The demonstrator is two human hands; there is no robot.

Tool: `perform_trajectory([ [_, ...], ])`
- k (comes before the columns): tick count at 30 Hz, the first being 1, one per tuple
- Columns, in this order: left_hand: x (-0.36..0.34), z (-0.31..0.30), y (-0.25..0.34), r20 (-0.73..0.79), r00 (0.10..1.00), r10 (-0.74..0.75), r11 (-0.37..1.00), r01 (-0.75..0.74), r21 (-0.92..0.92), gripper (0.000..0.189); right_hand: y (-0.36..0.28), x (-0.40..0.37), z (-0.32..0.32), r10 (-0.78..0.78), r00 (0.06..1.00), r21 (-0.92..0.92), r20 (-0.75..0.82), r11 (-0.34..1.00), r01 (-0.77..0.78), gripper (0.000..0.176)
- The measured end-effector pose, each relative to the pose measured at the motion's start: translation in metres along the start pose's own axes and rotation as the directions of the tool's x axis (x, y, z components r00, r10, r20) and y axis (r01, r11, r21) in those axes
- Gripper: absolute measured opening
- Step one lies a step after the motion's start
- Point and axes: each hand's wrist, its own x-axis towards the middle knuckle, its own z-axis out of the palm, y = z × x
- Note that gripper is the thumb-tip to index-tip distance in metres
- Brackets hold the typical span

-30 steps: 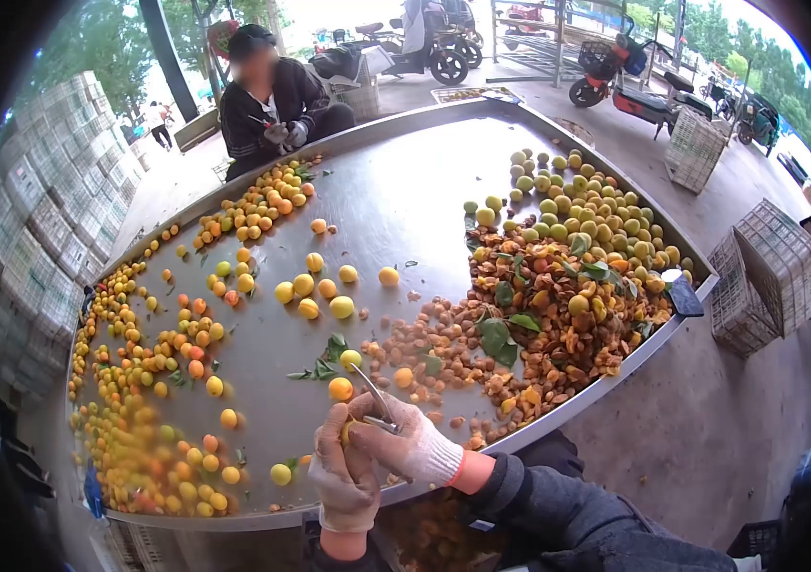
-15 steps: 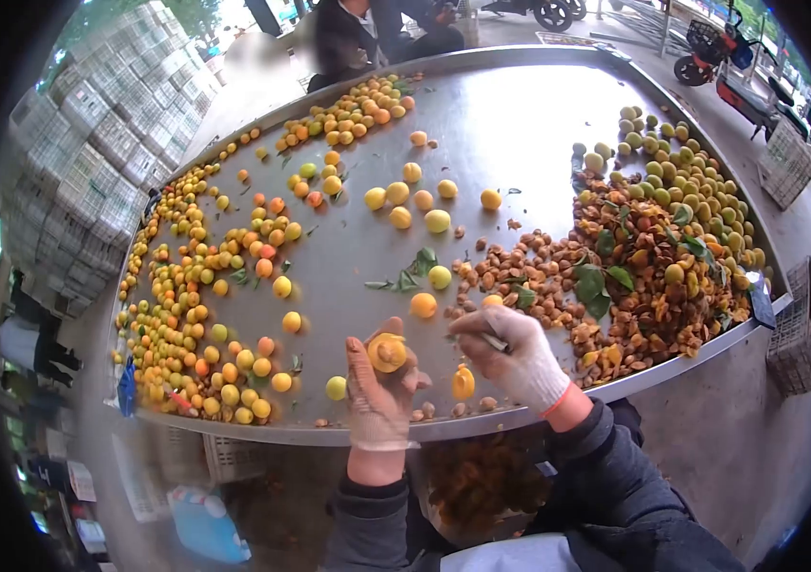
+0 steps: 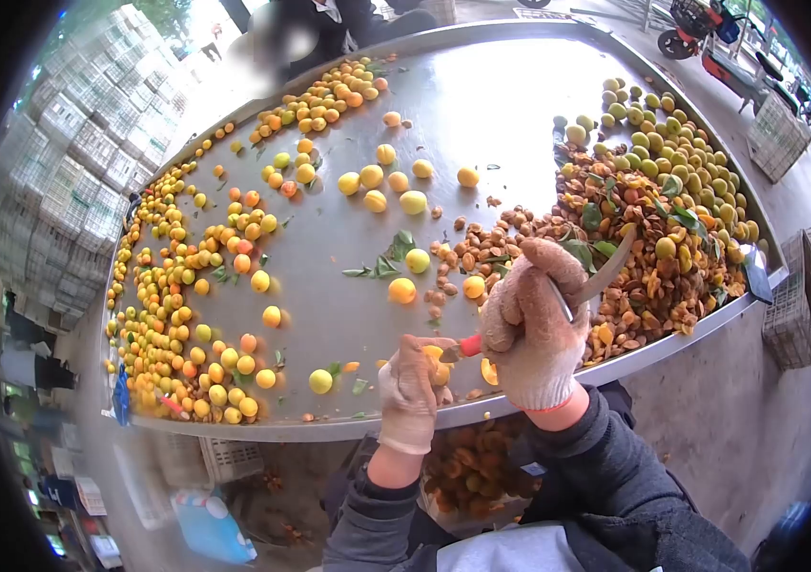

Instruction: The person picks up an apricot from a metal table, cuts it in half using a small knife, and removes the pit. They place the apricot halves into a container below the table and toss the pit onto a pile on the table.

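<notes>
My left hand (image 3: 410, 393), in a white glove stained at the fingers, is closed around a cut apricot (image 3: 440, 370) near the table's front edge. Much of the fruit is hidden by the fingers. A small red piece (image 3: 470, 345) shows just beyond those fingertips. To the right and higher, my gloved right hand (image 3: 534, 324) is closed on a knife (image 3: 607, 272), its curved blade pointing up and right over the pile of cut fruit. Below this hand an orange apricot piece (image 3: 489, 372) shows. A whole apricot (image 3: 473, 287) lies just left of the right hand.
The metal table (image 3: 329, 276) carries many whole apricots (image 3: 224, 229) on the left. Brown pits (image 3: 482, 246) and a heap of apricot flesh with leaves (image 3: 644, 248) lie right, beside greenish fruit (image 3: 701, 172). A person (image 3: 315, 33) is across the table. Crates (image 3: 810, 296) stand outside it.
My left hand has turned over and moved right, its fingers now folded over the apricot. My right hand has risen, and the knife blade now shows. The camera view has shifted slightly.
</notes>
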Motion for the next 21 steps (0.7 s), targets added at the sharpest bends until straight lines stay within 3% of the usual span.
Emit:
perform_trajectory([
  [2,0.0,0.004,-0.001,0.007,1.0,-0.007,1.0,0.007,-0.028,0.061,0.001,-0.001,-0.004,-0.117,0.99,-0.203,0.084,0.97,0.132,0.024],
  [5,-0.002,0.011,-0.002,0.003,1.0,0.03,0.999,-0.03,-0.01,0.053,-0.001,-0.005,-0.007,-0.162,0.976,-0.301,0.147,0.932,0.201,0.022],
  [6,-0.003,0.013,-0.003,-0.004,0.997,0.074,0.997,-0.074,0.038,0.049,0.0,-0.006,-0.009,-0.121,0.983,-0.215,0.141,0.965,0.15,0.022],
  [9,-0.002,0.015,-0.01,-0.005,0.995,0.102,0.992,-0.102,0.08,0.043,0.002,-0.004,-0.01,-0.112,0.973,-0.247,0.201,0.955,0.161,0.022],
  [11,-0.003,0.016,-0.003,0.005,0.999,0.035,0.999,-0.035,0.019,0.042,-0.005,-0.002,-0.01,-0.082,0.98,-0.27,0.182,0.954,0.13,0.019],
  [13,-0.003,0.018,-0.001,0.016,0.999,-0.034,0.998,0.035,-0.046,0.041,-0.015,0.003,-0.008,0.089,0.985,-0.292,0.149,0.956,-0.042,0.019],
  [15,-0.001,0.019,-0.006,0.04,0.995,0.096,0.989,-0.1,0.105,0.043,-0.023,0.009,-0.006,0.257,0.96,-0.305,0.111,0.928,-0.214,0.02],
  [16,0.001,0.017,-0.013,0.042,0.995,0.094,0.989,-0.099,0.108,0.043,-0.025,0.012,-0.005,0.339,0.937,-0.308,0.089,0.904,-0.297,0.02],
  [17,0.004,0.013,-0.022,0.058,0.976,0.21,0.952,-0.217,0.215,0.043,-0.023,0.015,-0.003,0.337,0.938,-0.306,0.085,0.904,-0.298,0.02],
  [18,0.005,0.01,-0.027,0.087,0.944,0.318,0.89,-0.329,0.316,0.042,-0.02,0.018,0.002,0.406,0.913,-0.132,-0.042,0.904,-0.408,0.018],
  [19,0.004,0.009,-0.027,0.09,0.945,0.315,0.89,-0.327,0.317,0.042,-0.017,0.021,0.005,0.486,0.861,0.058,-0.151,0.874,-0.483,0.016],
  [21,0.004,0.007,-0.026,0.047,0.985,0.169,0.977,-0.173,0.122,0.037,-0.007,0.023,-0.005,0.513,0.84,0.096,-0.177,0.858,-0.504,0.016],
])
